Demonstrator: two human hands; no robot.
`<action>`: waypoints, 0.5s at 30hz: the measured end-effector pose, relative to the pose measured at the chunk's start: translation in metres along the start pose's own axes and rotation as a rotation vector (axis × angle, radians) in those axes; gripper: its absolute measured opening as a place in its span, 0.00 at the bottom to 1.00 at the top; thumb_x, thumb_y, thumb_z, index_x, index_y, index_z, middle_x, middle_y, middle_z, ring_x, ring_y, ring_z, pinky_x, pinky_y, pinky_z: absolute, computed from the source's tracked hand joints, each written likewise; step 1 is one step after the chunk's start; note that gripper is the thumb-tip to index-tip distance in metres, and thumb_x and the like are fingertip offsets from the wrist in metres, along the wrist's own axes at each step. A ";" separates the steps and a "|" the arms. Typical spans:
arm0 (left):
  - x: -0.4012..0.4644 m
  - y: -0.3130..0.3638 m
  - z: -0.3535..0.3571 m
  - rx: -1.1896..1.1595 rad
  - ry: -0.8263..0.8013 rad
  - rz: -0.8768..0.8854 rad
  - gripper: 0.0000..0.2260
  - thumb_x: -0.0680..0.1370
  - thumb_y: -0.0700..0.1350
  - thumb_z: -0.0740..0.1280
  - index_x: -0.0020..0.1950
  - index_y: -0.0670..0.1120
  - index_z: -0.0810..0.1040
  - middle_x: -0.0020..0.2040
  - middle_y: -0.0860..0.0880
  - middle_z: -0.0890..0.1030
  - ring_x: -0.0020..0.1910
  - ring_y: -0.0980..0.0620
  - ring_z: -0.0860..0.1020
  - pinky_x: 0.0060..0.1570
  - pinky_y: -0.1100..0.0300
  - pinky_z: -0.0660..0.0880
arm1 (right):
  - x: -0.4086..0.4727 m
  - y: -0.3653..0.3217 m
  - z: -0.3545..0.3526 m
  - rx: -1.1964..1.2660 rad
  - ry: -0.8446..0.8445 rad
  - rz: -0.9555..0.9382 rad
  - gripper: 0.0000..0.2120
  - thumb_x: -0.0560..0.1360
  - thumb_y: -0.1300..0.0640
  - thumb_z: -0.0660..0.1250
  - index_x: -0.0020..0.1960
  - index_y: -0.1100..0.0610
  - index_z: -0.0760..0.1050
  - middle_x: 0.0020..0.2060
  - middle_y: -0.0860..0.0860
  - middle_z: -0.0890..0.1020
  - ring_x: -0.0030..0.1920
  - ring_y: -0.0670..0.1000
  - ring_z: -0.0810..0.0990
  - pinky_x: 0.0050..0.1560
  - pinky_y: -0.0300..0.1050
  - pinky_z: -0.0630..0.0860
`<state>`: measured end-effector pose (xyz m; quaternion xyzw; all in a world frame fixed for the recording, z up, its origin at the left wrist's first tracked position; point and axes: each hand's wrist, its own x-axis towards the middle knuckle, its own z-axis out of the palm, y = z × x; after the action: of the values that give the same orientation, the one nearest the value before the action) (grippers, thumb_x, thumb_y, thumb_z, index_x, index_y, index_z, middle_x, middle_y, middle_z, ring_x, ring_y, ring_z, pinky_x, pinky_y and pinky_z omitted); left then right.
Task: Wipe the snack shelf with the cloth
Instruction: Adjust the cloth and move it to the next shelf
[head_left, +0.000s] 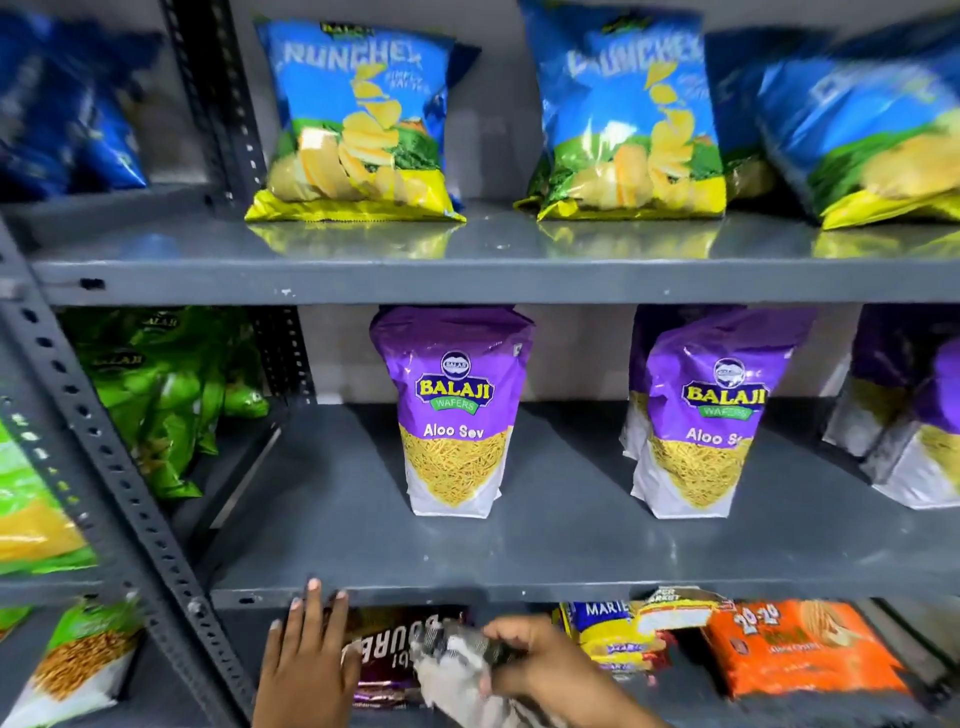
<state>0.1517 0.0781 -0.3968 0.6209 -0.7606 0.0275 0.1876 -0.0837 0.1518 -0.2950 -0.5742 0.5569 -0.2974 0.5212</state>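
Right hand (540, 670) low at frame bottom, fingers curled tight round crumpled grey-white cloth (457, 670); cloth bulges out left of the knuckles, in front of the lowest shelf. Left hand (306, 660) flat, fingers spread, tips touching front edge of middle snack shelf (571, 545)

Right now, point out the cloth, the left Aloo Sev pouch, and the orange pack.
cloth (457, 670): head view, on its pale bunched folds.
left Aloo Sev pouch (453, 410): head view, on its front label.
orange pack (789, 647): head view, on its front face.
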 end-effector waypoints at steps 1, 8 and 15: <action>0.006 0.008 -0.008 -0.029 0.030 0.034 0.24 0.78 0.57 0.43 0.69 0.47 0.60 0.77 0.49 0.42 0.60 0.41 0.66 0.71 0.59 0.41 | -0.013 -0.024 -0.012 0.084 -0.021 -0.049 0.16 0.65 0.72 0.70 0.39 0.50 0.79 0.24 0.37 0.81 0.32 0.35 0.76 0.39 0.29 0.73; 0.089 0.106 -0.131 -0.141 0.426 0.165 0.29 0.79 0.60 0.41 0.73 0.42 0.52 0.74 0.38 0.55 0.71 0.39 0.54 0.72 0.55 0.40 | -0.086 -0.198 -0.102 0.017 0.448 -0.636 0.09 0.61 0.65 0.71 0.36 0.52 0.81 0.30 0.44 0.80 0.34 0.42 0.74 0.35 0.33 0.71; 0.141 0.163 -0.257 -0.120 0.811 0.354 0.30 0.79 0.59 0.43 0.73 0.38 0.53 0.72 0.34 0.57 0.71 0.40 0.51 0.71 0.51 0.41 | -0.059 -0.288 -0.164 -0.638 1.084 -0.893 0.20 0.69 0.64 0.62 0.59 0.53 0.76 0.53 0.53 0.82 0.53 0.54 0.79 0.56 0.52 0.74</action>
<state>0.0382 0.0544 -0.0826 0.4082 -0.7204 0.2561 0.4988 -0.1518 0.1170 0.0332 -0.6409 0.5088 -0.5443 -0.1846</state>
